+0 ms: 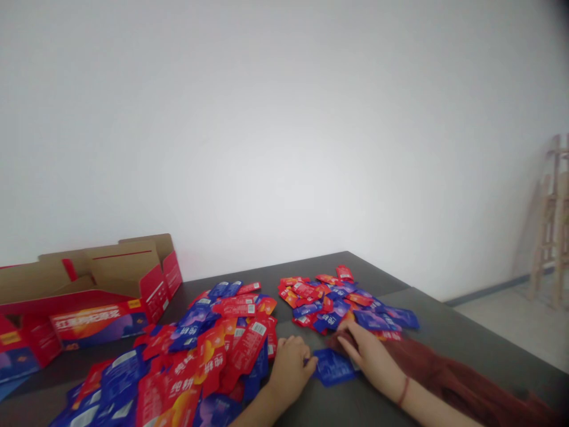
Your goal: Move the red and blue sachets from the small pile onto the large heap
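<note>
A blue sachet lies on the dark table between my two hands. My left hand is closed, with its thumb and finger at the sachet's left edge. My right hand grips a dark brown cloth, whose bunched end rests against the sachet's upper side; the rest trails along my forearm to the right. Just beyond my right hand is a pile of red and blue sachets. A larger heap of similar sachets lies left of my left hand, some overlapping.
Open red cardboard boxes with brown insides stand at the left against the white wall. The dark table ends at a right edge, with the floor beyond. A wooden stand is at the far right.
</note>
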